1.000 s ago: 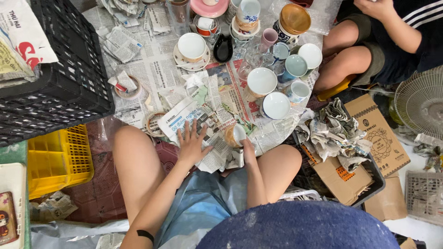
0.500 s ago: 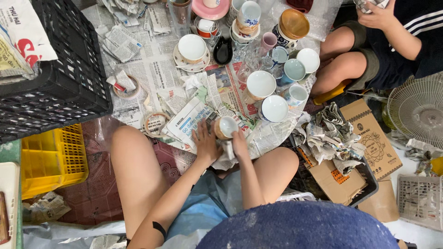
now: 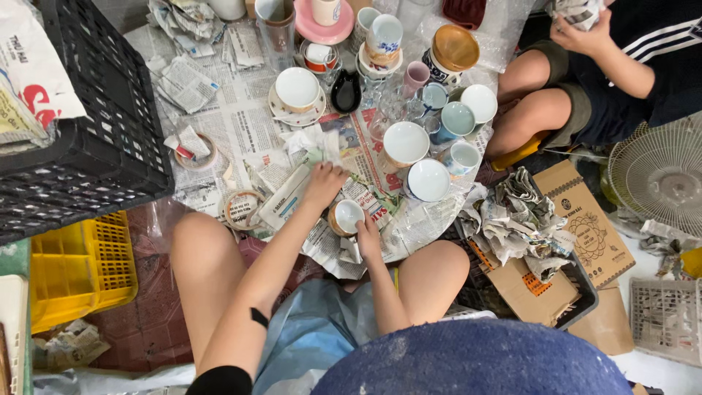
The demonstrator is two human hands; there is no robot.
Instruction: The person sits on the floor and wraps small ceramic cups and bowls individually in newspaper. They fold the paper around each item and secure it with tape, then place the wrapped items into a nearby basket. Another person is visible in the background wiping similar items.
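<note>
Left hand (image 3: 325,179) shifted up; cup (image 3: 346,216) at right hand (image 3: 368,238).

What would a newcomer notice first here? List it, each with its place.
A crowd of cups and bowls covers the newspaper at top centre. Below it, the right hand touches a small cup while the left hand presses on paper. A black crate looms at the left.

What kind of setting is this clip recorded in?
Probably a home or small shop floor used for packing crockery. The person sits on the floor with many cups and saucers spread on newspaper. Black and yellow plastic crates stand alongside, and the right hand touches a small cup.
</note>
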